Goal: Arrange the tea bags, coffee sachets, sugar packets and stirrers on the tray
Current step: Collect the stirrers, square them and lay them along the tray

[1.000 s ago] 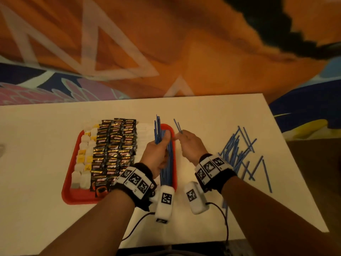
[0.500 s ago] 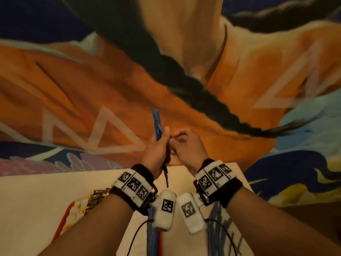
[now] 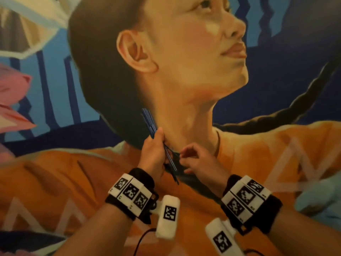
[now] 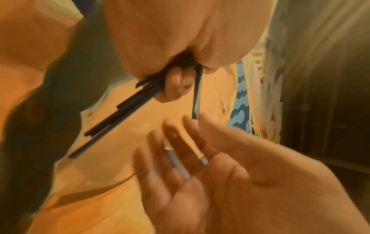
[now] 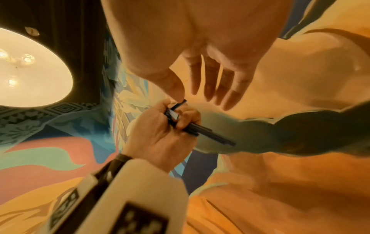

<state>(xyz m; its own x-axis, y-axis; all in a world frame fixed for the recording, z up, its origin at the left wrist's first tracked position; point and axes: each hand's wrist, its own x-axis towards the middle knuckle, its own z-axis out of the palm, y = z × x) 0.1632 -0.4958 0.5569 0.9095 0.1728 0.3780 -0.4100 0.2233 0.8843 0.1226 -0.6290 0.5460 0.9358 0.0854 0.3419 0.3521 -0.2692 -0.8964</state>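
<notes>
Both hands have risen well clear of the tabletop since a second ago, and the head view has tipped up with them: the tray, the sachets and the loose stirrers that lay below are out of sight, and the painted mural [image 3: 258,163] fills everything behind the hands.

At the middle of the head view, the left hand [image 3: 153,154] closes its grip round a bundle of blue stirrers [image 3: 150,124], thumb pressed against them. The bundle runs from about 11 o'clock, where its ends fan slightly above the fist, down to 5 o'clock below it. In the right wrist view the same left hand [image 5: 162,131] is curled tight on the sticks [image 5: 210,133], which jut out toward 4 o'clock.

The right hand [image 3: 199,163] sits just beside it at 3 o'clock, fingers loosely bent. The left wrist view shows that right hand [image 4: 200,166] with two pale-blue stirrers lying across the bent fingers [image 4: 160,142], one of them reaching up to the left fist; the right wrist view shows the fingers spread and nearly straight. Whether they actually pinch a stick I cannot tell.

Open air surrounds both hands on every side, the painted wall behind them. A round ceiling light [image 5: 30,68] glows at 9 o'clock in the right wrist view. White tagged wrist units [image 3: 132,193] ride on both forearms, their cables hanging toward 6 o'clock.
</notes>
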